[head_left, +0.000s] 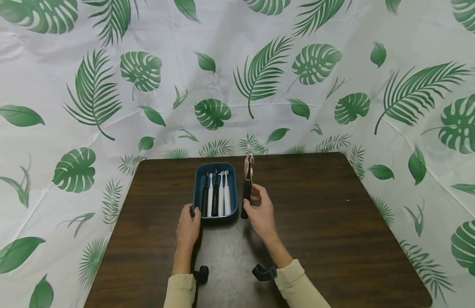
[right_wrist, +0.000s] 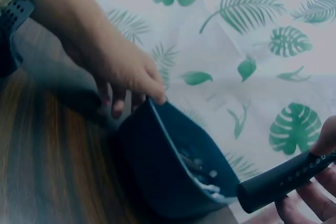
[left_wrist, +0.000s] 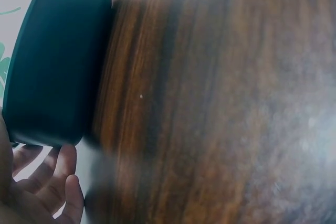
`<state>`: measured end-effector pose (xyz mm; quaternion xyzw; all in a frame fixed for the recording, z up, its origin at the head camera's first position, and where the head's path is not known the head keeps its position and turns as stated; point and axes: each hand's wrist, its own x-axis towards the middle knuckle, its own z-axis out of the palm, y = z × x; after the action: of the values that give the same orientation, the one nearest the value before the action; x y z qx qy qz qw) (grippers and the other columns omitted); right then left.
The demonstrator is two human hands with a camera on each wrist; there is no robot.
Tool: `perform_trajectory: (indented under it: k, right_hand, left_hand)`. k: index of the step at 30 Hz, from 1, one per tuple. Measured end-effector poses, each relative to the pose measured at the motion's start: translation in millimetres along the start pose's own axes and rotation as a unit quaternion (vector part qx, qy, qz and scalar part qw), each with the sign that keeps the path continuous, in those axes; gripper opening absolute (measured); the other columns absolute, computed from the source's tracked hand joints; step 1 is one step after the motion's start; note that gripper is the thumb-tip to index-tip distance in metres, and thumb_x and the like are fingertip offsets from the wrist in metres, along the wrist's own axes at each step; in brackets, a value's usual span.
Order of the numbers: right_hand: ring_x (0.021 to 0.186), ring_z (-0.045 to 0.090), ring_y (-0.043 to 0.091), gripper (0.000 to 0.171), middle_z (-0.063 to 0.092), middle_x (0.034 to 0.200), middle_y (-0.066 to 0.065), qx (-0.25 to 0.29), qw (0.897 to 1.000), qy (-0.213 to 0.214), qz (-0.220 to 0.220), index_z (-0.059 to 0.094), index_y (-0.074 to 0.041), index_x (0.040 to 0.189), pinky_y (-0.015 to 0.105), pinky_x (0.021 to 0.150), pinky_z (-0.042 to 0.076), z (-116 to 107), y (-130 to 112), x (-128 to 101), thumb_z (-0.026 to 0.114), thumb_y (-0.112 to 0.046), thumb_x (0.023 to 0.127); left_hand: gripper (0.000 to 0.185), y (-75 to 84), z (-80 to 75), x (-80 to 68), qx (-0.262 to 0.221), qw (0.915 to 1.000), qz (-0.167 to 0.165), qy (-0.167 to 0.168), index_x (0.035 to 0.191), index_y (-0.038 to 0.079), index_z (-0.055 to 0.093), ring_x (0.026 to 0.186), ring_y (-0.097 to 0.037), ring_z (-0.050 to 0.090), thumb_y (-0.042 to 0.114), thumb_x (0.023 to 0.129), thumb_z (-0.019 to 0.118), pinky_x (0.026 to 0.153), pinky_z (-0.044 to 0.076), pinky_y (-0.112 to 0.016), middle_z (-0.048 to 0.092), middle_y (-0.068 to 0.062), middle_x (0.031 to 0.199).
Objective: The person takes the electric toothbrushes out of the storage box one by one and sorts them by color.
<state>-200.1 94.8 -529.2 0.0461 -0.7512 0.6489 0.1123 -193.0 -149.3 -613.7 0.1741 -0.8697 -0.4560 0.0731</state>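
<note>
— Dark blue plastic, that tray [head_left: 215,169]: where does it sit, and what touches it?

— It lies on the brown wood-grain table [head_left: 318,222], long axis running from 6 to 12 o'clock. The person's left hand [head_left: 188,226] grips its near-left corner, fingers curled over the rim. Inside lie several toothbrushes [head_left: 216,194], black and white, side by side and parallel to the tray, heads toward 12.

— And the other hand?

— The right hand [head_left: 261,211] holds a black electric toothbrush [head_left: 246,196] upright, fingers wrapped round the handle, its pale head at the top. A pinkish part shows beside that head; whether it is a second brush cannot be told.

— Which way does the tray lie from that grip?

— At 9 o'clock, just beside it; the handle's lower end hangs close to the tray's right wall, apart from it. The held brush stands nearly vertical, while the ones in the tray lie flat. The right hand is the nearer one to the tray's open right side.

— And the room?

— White sheeting printed with green leaves [head_left: 260,72] hangs behind the table and on both sides.
</note>
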Motion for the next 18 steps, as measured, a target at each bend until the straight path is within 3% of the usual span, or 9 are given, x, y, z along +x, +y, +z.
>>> perform_trajectory:
  k: [7,12,18]
  right_hand:
    - [0.112,0.068,0.031,0.049,0.068,0.131,0.014,0.002,1.000,0.025,-0.010,0.061,-0.013,0.141,0.025,0.080,0.060,-15,8,0,0.072,0.002,0.096]
    - [0.112,0.069,0.032,0.046,0.067,0.127,0.017,0.006,0.999,0.041,-0.018,0.058,-0.008,0.139,0.032,0.083,0.061,-26,17,8,0.072,0.003,0.096]
    - [0.114,0.067,0.032,0.044,0.065,0.127,0.016,-0.034,0.998,0.058,-0.018,0.054,-0.007,0.138,0.044,0.089,0.061,-42,29,28,0.070,0.000,0.098]
  left_hand:
    - [0.046,0.3,0.6,1.9,-0.003,1.0000,0.003,0.006,0.145,0.007,0.056,0.110,-0.035,0.065,0.037,0.112,0.048,0.092,0.051,-0.056,0.065,-0.017,0.130]
    - [0.046,-2.3,2.1,2.5,0.003,0.9999,0.009,0.013,0.145,0.005,0.056,0.105,-0.034,0.062,0.036,0.112,0.048,0.090,0.050,-0.052,0.065,-0.017,0.124]
    - [0.046,-2.4,3.7,2.5,0.004,0.9998,0.016,0.014,0.144,0.005,0.057,0.106,-0.034,0.063,0.037,0.111,0.049,0.091,0.051,-0.053,0.065,-0.017,0.123]
